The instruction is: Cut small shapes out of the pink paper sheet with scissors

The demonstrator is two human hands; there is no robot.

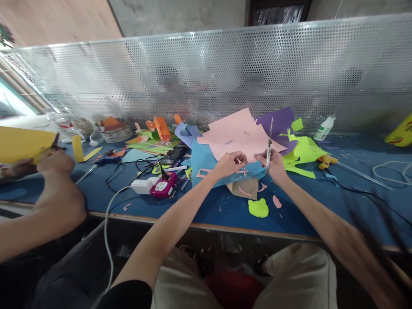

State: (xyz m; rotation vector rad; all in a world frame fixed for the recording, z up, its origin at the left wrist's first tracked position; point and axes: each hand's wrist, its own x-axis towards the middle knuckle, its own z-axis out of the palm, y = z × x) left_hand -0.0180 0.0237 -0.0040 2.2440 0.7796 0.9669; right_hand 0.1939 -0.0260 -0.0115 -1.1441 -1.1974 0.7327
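Note:
My right hand (273, 166) is closed around a pair of scissors (269, 139), blades pointing up and away from me. Its thumb and forefinger reach toward my left hand (232, 164), which has its fingers curled in a pinch. Anything in that pinch is too small to make out. Behind both hands a large pink sheet (236, 128) with cut edges lies over blue sheets (202, 161) and beside purple paper (277, 122). Nearer me are a neon yellow-green cutout (258, 208) with two rounded bumps, a small pink scrap (277, 201) and a brown piece (246, 189).
A magenta power adapter (164, 185) with a white plug and cables sits left. Neon scraps (304, 152), a glue gun (327, 162) and a white bottle (324, 128) lie right. Another person's hand (56, 162) works with yellow paper (24, 143) at far left. A perforated metal panel (219, 64) stands behind.

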